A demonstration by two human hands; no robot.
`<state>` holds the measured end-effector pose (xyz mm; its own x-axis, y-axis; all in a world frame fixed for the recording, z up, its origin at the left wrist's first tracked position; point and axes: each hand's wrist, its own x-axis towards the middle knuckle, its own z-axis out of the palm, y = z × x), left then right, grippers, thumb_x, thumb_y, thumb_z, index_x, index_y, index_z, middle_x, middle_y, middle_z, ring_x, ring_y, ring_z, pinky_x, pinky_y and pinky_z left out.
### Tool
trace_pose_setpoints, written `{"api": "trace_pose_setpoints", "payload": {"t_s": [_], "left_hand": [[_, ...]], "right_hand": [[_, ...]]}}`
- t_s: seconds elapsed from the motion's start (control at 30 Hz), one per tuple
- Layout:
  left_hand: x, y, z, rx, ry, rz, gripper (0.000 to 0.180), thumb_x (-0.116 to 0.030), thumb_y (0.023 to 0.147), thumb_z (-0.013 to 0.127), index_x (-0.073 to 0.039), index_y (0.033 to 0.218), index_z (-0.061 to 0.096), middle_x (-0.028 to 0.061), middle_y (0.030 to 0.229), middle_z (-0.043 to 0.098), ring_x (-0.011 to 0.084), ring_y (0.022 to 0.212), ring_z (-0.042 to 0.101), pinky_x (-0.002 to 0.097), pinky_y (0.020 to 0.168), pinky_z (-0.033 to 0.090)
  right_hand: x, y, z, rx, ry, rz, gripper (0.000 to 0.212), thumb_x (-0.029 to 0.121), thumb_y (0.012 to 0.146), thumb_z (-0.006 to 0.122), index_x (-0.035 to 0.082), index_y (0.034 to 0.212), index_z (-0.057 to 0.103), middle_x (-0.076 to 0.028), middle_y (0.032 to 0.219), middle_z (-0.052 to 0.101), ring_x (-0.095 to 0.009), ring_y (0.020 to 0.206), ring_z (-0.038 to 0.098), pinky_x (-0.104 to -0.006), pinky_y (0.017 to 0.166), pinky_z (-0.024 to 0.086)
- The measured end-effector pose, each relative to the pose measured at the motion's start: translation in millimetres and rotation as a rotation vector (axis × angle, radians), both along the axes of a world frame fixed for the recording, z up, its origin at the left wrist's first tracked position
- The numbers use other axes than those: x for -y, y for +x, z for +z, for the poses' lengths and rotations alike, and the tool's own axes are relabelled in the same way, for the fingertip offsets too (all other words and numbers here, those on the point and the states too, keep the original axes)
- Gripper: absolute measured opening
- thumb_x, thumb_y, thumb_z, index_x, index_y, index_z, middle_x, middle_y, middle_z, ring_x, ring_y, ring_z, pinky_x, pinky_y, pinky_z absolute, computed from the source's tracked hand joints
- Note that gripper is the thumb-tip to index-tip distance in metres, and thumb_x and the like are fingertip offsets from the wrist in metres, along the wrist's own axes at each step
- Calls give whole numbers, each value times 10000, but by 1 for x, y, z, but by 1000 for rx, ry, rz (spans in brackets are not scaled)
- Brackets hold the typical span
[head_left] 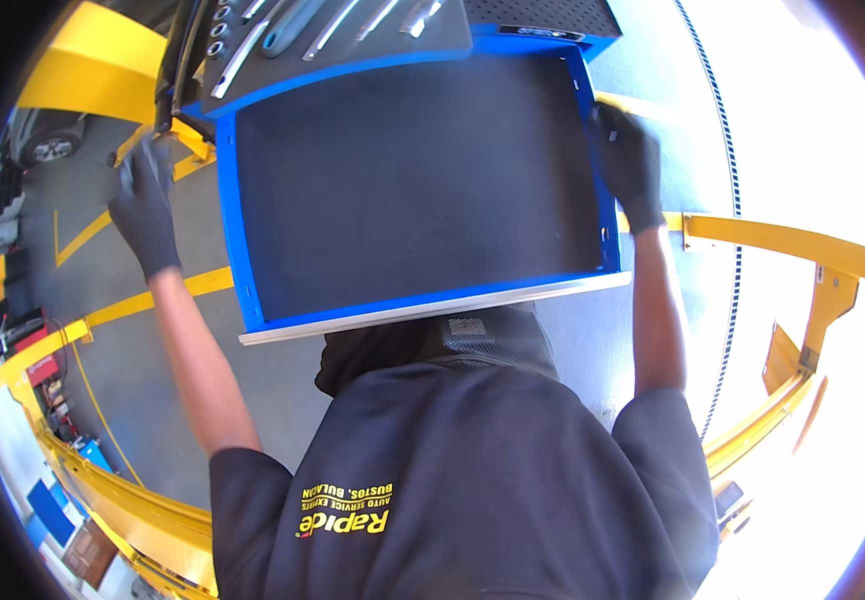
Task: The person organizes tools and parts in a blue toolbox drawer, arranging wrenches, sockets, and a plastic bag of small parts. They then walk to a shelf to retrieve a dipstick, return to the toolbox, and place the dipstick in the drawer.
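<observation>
A blue drawer (229, 215) is pulled out in front of my body, its bottom covered by a dark liner (402, 190). Along its near edge runs a silver strip (432, 308). My left hand (144, 205), in a dark glove, is raised beyond the drawer's left side, not touching it. Its fingers are slightly blurred but look loosely apart, with nothing seen in them. My right hand (632, 165), gloved too, is beside the drawer's right wall near the far corner. Its fingers are blurred and partly turned away, so contact with the wall is unclear.
Above the drawer, a dark tray (352, 50) carries several wrenches, sockets and a blue-handled tool (292, 25). A perforated black surface (542, 15) is at its right. Yellow metal beams (792, 238) stand on both sides. A car wheel (52, 149) shows at far left.
</observation>
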<state>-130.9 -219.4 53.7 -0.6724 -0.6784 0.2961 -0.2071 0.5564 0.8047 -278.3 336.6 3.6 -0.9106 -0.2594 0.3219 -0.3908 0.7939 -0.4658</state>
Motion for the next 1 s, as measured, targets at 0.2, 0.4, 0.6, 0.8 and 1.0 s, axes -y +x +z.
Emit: {"api": "trace_pose_setpoints", "payload": {"t_s": [0.2, 0.4, 0.6, 0.8, 1.0], "left_hand": [[-41, 129, -91, 226, 48, -104, 386, -282, 1102, 603, -32, 1388, 675, 100, 1254, 733, 169, 1098, 699, 326, 925, 561], [-96, 139, -92, 323, -535, -215, 306, -180, 1039, 662, -87, 1330, 671, 154, 1342, 668, 358, 1275, 622, 477, 1105, 498], [-109, 142, -97, 407, -359, -524, 476, -213, 950, 788, -72, 1377, 633, 175, 1454, 604, 362, 1369, 566, 448, 1134, 486], [-113, 127, -83, 779, -586, -663, 1054, -461, 748, 936, -128, 1605, 421, 196, 1628, 413, 378, 1505, 420, 494, 1236, 377], [-110, 110, -84, 749, -797, -836, 1181, -498, 691, 952, -152, 1647, 349, 192, 1672, 328, 416, 1552, 313, 559, 1242, 346]], "right_hand": [[-33, 93, -42, -51, -26, -118, 331, 89, 942, 661, 69, 1267, 717, -193, 1294, 704, -418, 1223, 653, -495, 1031, 532], [-16, 94, -36, -120, 99, -26, 384, 113, 960, 688, 85, 1343, 665, -183, 1337, 683, -420, 1233, 646, -531, 1041, 542], [14, 108, -48, 141, 266, 168, 717, 367, 872, 845, 95, 1467, 552, -256, 1470, 567, -514, 1326, 575, -585, 1110, 506], [13, 108, -57, 244, 554, 46, 1184, 525, 766, 912, 50, 1650, 283, -395, 1573, 401, -630, 1400, 458, -648, 1154, 445], [28, 108, -43, 288, 515, 30, 1294, 537, 668, 962, 50, 1653, 278, -369, 1527, 450, -605, 1355, 512, -657, 1104, 488]]}}
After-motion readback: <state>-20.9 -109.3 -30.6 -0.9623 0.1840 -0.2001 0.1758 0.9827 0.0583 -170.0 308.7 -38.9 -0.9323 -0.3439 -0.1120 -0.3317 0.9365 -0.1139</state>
